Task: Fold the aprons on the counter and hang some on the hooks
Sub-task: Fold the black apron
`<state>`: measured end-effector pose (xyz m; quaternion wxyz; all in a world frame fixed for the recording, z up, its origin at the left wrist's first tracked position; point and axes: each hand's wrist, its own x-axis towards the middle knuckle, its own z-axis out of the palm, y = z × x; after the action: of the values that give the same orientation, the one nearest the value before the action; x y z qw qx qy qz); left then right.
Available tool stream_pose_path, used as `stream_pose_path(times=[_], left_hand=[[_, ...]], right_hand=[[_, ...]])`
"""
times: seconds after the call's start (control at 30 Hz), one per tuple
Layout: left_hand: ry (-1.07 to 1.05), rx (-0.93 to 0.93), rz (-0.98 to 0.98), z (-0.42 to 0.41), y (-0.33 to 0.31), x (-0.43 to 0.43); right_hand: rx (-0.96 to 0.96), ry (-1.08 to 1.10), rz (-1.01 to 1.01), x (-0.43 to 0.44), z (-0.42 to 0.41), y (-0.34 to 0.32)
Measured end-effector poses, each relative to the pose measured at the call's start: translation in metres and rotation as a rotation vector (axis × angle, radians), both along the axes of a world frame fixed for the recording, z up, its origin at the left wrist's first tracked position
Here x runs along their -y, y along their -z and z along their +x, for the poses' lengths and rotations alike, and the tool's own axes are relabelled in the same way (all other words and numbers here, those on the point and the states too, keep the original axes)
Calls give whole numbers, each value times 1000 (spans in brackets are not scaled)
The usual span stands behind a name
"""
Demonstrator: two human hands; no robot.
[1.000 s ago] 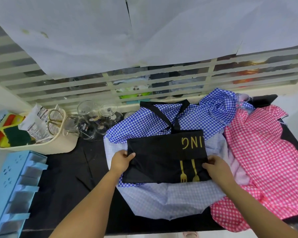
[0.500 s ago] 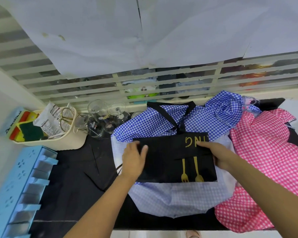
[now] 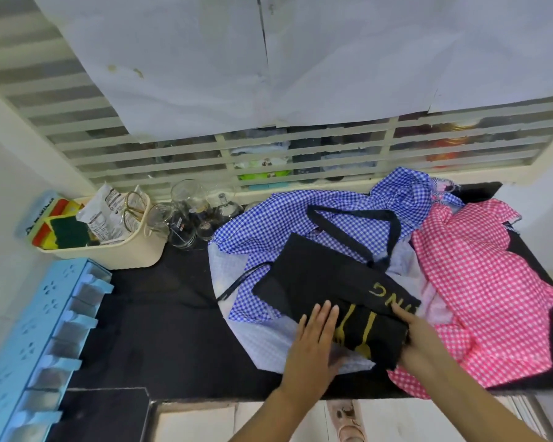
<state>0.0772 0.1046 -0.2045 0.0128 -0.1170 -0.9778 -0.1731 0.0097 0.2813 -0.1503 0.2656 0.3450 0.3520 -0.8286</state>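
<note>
The left forearm and the right forearm are stretched forward, bare. The left hand is laid flat, palm down, with 4 fingers straight and held together. The right hand is set just beside it, back up, fingers pointed forward-left; its thumb is hidden, so its grip cannot be told.

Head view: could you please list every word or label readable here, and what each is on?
"NG": gold letters, upside down, on the black apron; the rest is unclear.
Packets in the basket: print too small to read.
Sponge pack: lettering blurred.
</note>
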Motion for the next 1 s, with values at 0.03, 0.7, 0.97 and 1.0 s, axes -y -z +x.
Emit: stream_pose_path(times=[0.03, 0.7, 0.97, 1.0], left_hand=[[19, -20, 35, 5, 1, -1], [132, 132, -181, 70, 28, 7], [93, 134, -137, 74, 32, -4], [93, 154, -150, 73, 34, -3]], right_hand=[[2, 37, -33, -5, 15, 4], [-103, -194, 487, -75, 126, 14], [-910, -720, 1374, -72, 113, -1], [-1063, -846, 1379, -72, 110, 2]])
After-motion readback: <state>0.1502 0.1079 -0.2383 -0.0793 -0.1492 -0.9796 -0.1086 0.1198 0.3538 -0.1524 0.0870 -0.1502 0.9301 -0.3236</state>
